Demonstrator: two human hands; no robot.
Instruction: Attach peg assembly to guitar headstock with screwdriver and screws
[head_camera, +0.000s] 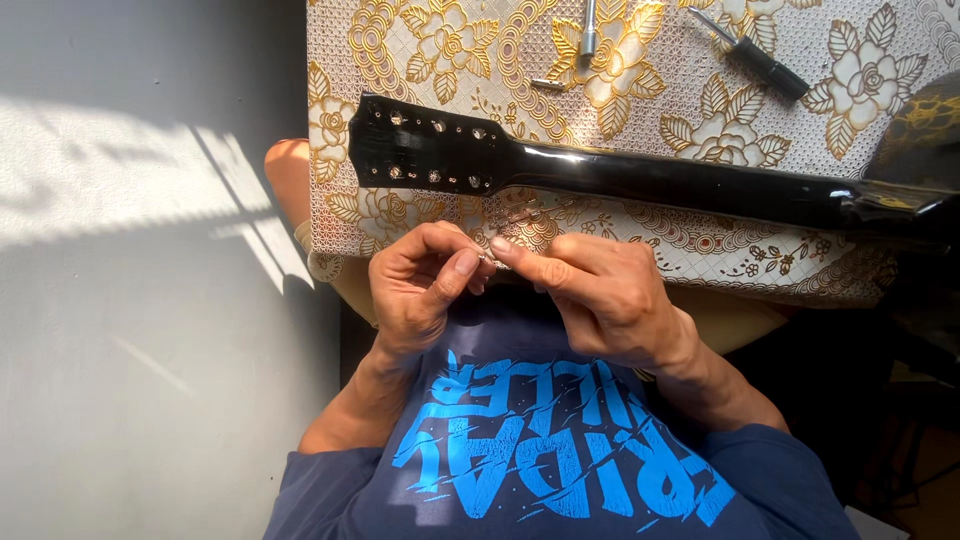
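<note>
A black-handled screwdriver (762, 60) lies on the floral tablecloth (660, 110).

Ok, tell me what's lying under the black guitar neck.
Under the guitar neck lies a cloth with gold flowers, spread over the table. The strip right beneath the neck and headstock is covered. The table itself is hidden under the cloth.
</note>
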